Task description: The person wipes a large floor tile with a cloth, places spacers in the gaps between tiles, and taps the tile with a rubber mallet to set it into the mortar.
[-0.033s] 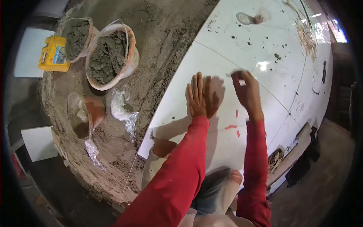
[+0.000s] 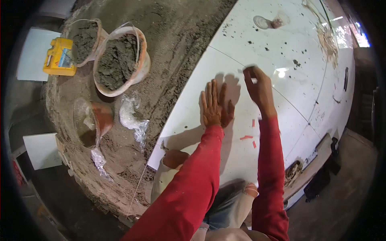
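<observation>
On a large glossy white tile (image 2: pixel 189 108), my left hand (image 2: pixel 215 105) lies flat, its fingers stretched out. My right hand (image 2: pixel 257 86) is held over the joint line at the far side of that tile. Its thumb and fingers are pinched together, and whatever is between them is too small to make out. Several thin red plastic pieces (image 2: pixel 246 137) lie on the tile between my forearms. Both arms wear red sleeves, and my knees rest at the near side.
Left of the tile is a bed of grey mortar (image 2: pixel 173 52). On it stand a large mortar bucket (image 2: pixel 144 64), a second bucket (image 2: pixel 98 44), a tipped reddish bucket (image 2: pixel 103 118) and crumpled clear plastic (image 2: pixel 132 120). A yellow jug (image 2: pixel 60 57) is farther left. Crumbs and a clear cup (image 2: pixel 279 19) lie on far tiles.
My right hand has shifted slightly away from me and left, toward the joint line. My left hand stays flat on the tile; the whole view has tilted a little.
</observation>
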The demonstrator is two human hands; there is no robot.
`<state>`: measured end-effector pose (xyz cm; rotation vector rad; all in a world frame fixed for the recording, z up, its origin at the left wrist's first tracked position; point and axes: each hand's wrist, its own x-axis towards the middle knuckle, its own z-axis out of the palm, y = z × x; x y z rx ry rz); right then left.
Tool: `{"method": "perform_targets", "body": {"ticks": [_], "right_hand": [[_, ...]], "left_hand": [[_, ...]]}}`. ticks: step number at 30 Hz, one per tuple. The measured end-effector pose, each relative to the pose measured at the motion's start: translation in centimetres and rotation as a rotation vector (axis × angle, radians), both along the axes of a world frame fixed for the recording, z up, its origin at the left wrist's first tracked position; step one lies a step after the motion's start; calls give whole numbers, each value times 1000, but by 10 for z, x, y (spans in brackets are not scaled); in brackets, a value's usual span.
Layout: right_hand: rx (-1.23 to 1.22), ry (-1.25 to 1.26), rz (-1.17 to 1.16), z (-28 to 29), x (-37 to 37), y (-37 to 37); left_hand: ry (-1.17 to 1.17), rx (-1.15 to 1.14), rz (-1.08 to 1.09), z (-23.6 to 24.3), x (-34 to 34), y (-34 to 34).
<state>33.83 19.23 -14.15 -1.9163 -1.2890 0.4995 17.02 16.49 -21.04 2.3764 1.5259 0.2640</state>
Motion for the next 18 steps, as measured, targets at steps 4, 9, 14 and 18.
{"method": "perform_targets", "body": {"ticks": [4, 9, 14, 18], "right_hand": [[39, -41, -20, -65, 6, 88], [-89, -391, 124, -80, -12, 124], [-61, -421, 82, -93, -15, 128], [-56, -419, -7, -100, -25, 120]], "left_hand": [[-178, -16, 8, -4, 6, 2], [-258, 40, 39, -8, -1, 12], [-230, 85, -1, 11, -11, 10], [-238, 63, -22, 18, -7, -3]]}}
